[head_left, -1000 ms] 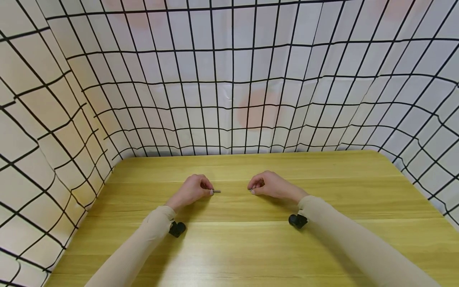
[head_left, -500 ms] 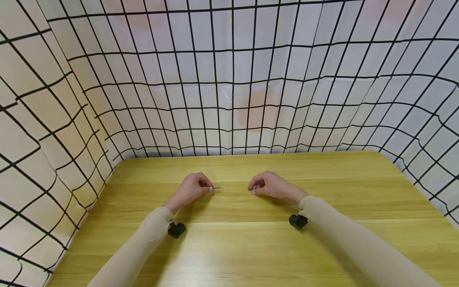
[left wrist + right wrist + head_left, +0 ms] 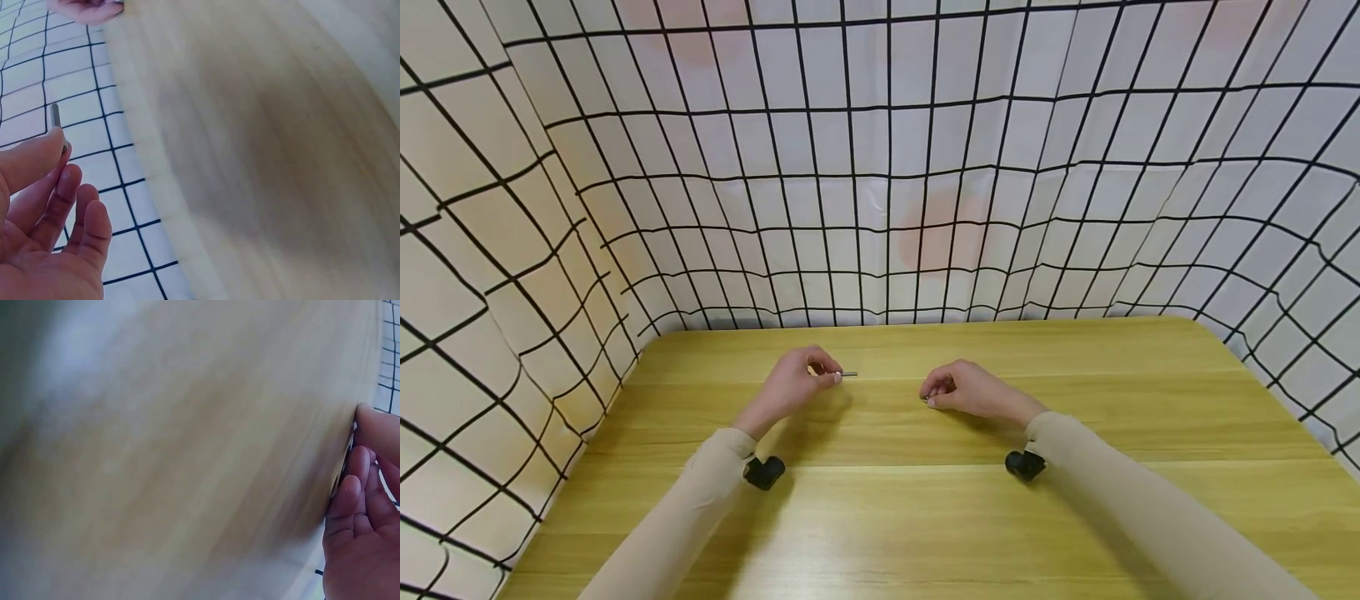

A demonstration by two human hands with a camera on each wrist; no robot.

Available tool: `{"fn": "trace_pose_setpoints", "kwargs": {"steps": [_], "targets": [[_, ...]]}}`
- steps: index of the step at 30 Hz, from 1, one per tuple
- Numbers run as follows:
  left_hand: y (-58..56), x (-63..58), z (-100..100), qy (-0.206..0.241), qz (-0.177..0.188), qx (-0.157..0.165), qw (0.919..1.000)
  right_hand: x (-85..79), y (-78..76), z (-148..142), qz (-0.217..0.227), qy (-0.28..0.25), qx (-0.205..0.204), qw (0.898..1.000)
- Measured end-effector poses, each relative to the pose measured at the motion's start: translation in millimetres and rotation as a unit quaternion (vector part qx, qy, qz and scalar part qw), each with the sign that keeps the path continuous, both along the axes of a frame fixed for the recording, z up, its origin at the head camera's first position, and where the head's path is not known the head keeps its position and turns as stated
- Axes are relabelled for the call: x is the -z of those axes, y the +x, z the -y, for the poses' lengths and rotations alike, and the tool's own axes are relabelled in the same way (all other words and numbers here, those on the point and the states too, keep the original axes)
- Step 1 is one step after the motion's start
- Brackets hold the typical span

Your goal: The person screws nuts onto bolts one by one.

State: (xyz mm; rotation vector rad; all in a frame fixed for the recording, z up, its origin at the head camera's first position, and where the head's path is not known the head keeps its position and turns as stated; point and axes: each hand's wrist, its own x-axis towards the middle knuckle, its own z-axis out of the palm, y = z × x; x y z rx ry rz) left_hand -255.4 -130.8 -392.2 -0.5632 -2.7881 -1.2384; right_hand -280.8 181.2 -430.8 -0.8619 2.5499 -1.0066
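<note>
Between thumb and index finger, my left hand (image 3: 795,379) pinches a short grey metal rod (image 3: 849,374), raised over the wooden table. In the left wrist view the rod (image 3: 55,115) stands out past the thumb tip, while the other fingers curl loosely below. Its opposite end is mostly covered by the fingers. My right hand (image 3: 966,388) stays low over the table, thumb and fingertips together on a small shiny metal piece (image 3: 926,398). That piece is largely hidden, and I cannot tell its kind.
The wooden table (image 3: 880,517) spreads beneath both hands. White sheeting with a black grid (image 3: 872,200) rises along its back and sides. A black wrist camera (image 3: 765,472) hangs at the left cuff and another camera (image 3: 1025,465) at the right cuff.
My left hand has risen and shifted away toward the back of the table, carrying the metal rod with it. The right hand has hardly moved.
</note>
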Motion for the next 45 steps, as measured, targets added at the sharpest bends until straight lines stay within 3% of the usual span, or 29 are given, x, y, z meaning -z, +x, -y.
{"fn": "trace_pose_setpoints", "kwargs": {"steps": [9, 19, 25, 38, 45], "targets": [[1.5, -10.2, 3.7, 0.022, -0.014, 0.000, 0.9997, -0.9, 0.8, 1.2, 0.002, -0.006, -0.001, 1.000], [2.4, -13.1, 4.5, 0.026, -0.007, -0.008, 0.9996, 0.3, 3.3, 0.9, -0.001, -0.020, 0.001, 1.000], [3.8, -16.5, 3.2, 0.038, -0.004, -0.009, 0.9992, 0.9, 8.8, 1.1, 0.013, -0.034, 0.020, 0.999], [8.8, -28.2, 0.8, 0.052, -0.020, -0.017, 0.9983, 0.3, 23.6, 1.1, -0.003, -0.104, 0.050, 0.993], [8.5, -29.3, -1.1, 0.060, -0.029, -0.022, 0.9975, -2.1, 27.6, 3.6, 0.014, -0.147, 0.099, 0.984]]}}
